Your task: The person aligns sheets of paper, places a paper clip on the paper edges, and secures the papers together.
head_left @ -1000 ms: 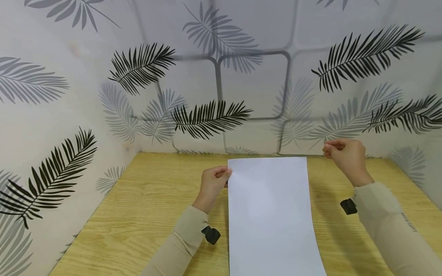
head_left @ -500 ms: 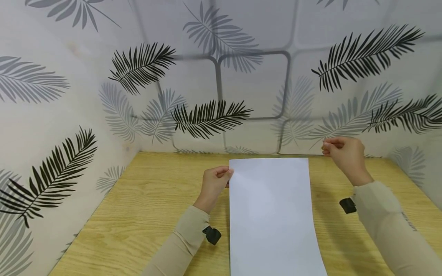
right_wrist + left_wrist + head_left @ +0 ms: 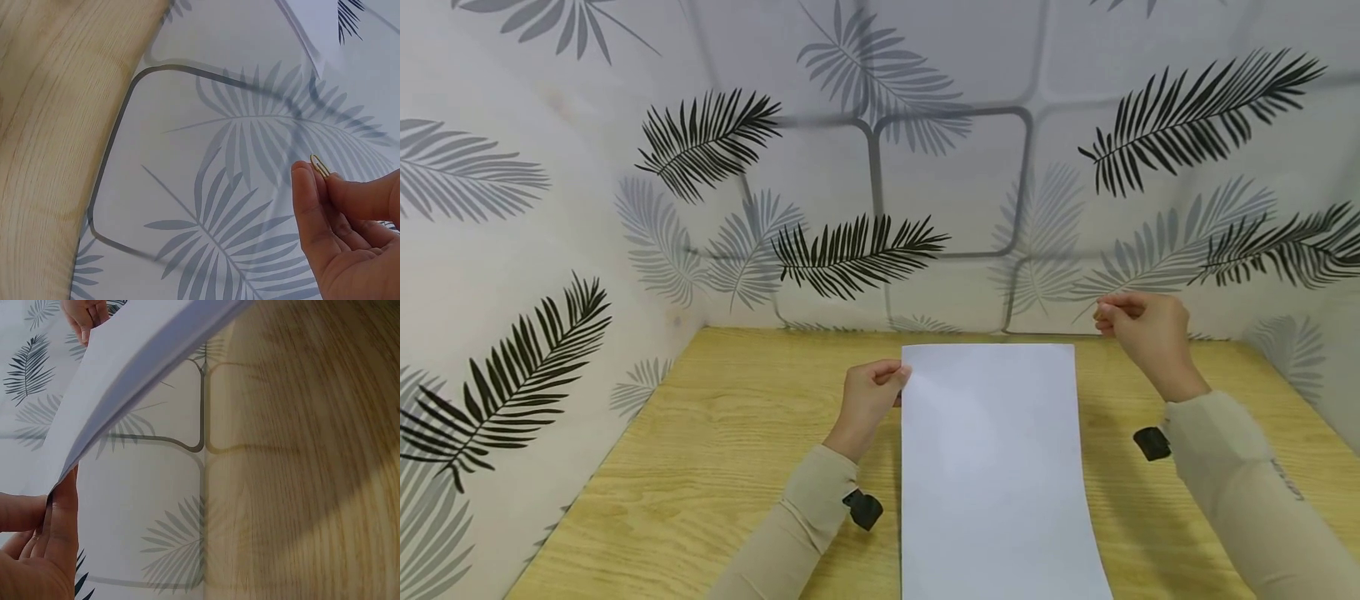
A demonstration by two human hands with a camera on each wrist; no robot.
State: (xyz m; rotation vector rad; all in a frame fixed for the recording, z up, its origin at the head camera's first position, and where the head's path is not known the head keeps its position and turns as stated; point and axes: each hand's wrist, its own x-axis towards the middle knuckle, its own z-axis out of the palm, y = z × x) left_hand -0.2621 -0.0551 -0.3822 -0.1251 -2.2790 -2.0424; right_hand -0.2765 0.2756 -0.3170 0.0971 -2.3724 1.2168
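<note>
Left hand (image 3: 867, 404) pinches the left edge of the white paper (image 3: 992, 467) just below its far corner, the thumb on the near face and fingers behind. Its beige sleeve (image 3: 816, 500) crosses the desk (image 3: 722, 467). In the middle, the paper runs toward the person; by the left wrist view, its held end is raised and curves above the wood. Farther right, well apart from the other hand, the right hand (image 3: 1150, 337) pinches a gold paper clip (image 3: 320, 167) between thumb and fingertips, one looped end sticking out past them. It hangs in front of the leaf-patterned backdrop (image 3: 940, 187), beside the paper's far right corner without touching it.

Judging by this layout, the picking up is done, since each hand has its piece, while the joining is left: clip and paper are apart, and nothing shows fastened on the visible part of the sheet.

The paper's near end is cut off at the bottom of the head view, and whether it is one sheet or several cannot be told. The left fingers are partly hidden behind it, and the clip's lower part is covered by the right thumb and fingers.
</note>
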